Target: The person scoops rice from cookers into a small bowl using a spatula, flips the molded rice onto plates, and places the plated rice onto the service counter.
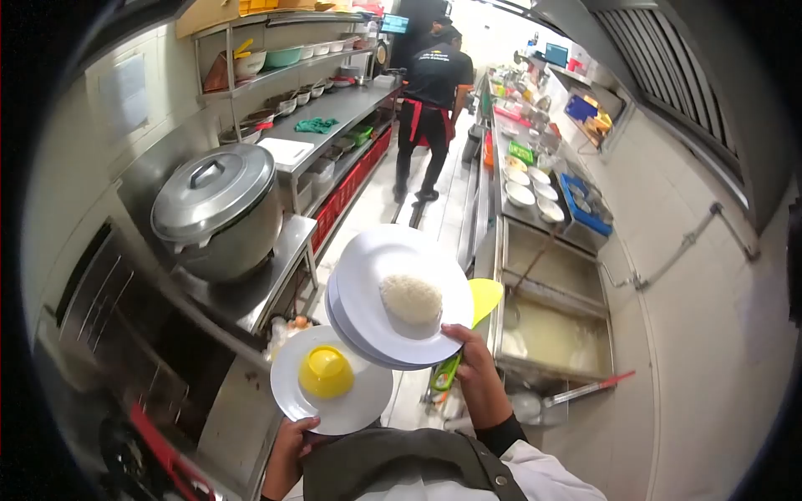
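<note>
My left hand (pixel 294 441) grips the near rim of a white plate (pixel 288 386). A small yellow bowl (pixel 326 372) sits upside down on that plate. My right hand (pixel 474 361) is closed on the right edge of a stack of white plates (pixel 368 267), its thumb on the top rim. A mound of white rice (pixel 411 299) lies on the uppermost plate. From behind the stack, at the right, sticks out a flat yellow-green piece (pixel 487 299); whether my right hand also holds it I cannot tell. The stack partly overlaps the left plate.
A large lidded pot (pixel 219 209) stands on a low steel stand at left, beside a steel counter (pixel 334 117) with shelves. Ahead, a person (pixel 433 92) in dark clothes stands in the aisle. White bowls (pixel 520 194) and a basin of cloudy liquid (pixel 555 338) are at right.
</note>
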A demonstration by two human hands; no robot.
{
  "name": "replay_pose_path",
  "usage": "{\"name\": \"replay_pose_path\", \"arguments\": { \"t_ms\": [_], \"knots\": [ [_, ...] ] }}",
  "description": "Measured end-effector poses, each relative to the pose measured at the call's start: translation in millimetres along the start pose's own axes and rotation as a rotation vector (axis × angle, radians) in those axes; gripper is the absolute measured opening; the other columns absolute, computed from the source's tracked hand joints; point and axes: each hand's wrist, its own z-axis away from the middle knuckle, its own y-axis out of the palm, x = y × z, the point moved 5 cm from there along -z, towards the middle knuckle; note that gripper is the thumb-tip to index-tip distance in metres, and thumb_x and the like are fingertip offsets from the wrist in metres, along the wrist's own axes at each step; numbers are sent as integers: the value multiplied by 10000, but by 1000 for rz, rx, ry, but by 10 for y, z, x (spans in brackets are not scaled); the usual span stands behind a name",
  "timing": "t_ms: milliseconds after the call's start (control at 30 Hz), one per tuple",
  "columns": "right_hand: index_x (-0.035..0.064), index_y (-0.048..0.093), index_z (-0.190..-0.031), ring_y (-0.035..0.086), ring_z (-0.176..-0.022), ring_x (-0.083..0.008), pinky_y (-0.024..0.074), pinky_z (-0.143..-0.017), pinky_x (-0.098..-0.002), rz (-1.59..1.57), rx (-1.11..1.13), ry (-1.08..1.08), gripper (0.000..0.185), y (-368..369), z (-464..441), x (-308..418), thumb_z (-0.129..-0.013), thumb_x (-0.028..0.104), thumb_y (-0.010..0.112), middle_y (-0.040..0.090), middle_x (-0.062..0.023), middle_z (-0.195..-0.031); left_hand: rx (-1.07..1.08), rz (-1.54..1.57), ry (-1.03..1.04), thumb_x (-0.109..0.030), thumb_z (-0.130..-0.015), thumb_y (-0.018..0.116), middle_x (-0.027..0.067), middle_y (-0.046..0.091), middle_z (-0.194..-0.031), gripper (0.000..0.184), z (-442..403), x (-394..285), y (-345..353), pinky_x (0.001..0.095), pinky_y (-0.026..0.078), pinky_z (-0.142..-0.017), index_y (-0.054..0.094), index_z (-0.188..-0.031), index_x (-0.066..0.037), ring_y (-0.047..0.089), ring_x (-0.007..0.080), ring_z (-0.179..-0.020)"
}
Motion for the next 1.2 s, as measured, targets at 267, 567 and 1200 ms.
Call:
{"name": "replay_pose_path", "arguments": {
  "t_ms": [267,567,1200],
  "knots": [
    [-59,453,-1191,605,-969,-304,506,-858,-410,-9,108,-9,483,318,-2615,1525,-739,23,599,597,-184,-1065,90,88,218,64,-755,514,200,542,-1133,574,-2805,-1807,1274,468,580,-712,321,-1295,27,606,352,-963],
    [-42,425,-1234,580,-1002,-337,478,-888,-437,-148,-97,-274,541,-442,-5331,3319,-737,60,612,568,-198,-1122,225,-147,120,51,-761,513,234,523,-1165,569,-6414,-3232,3046,467,557,-782,316,-1295,62,599,360,-983],
    [-28,452,-1236,597,-976,-294,488,-879,-396,-26,23,-37,517,477,-13110,6349,-742,15,596,585,-162,-1115,20,261,427,83,-776,500,210,474,-1255,550,-13254,-6746,5188,488,504,-886,321,-1295,44,528,363,-1106]
  ]
}}
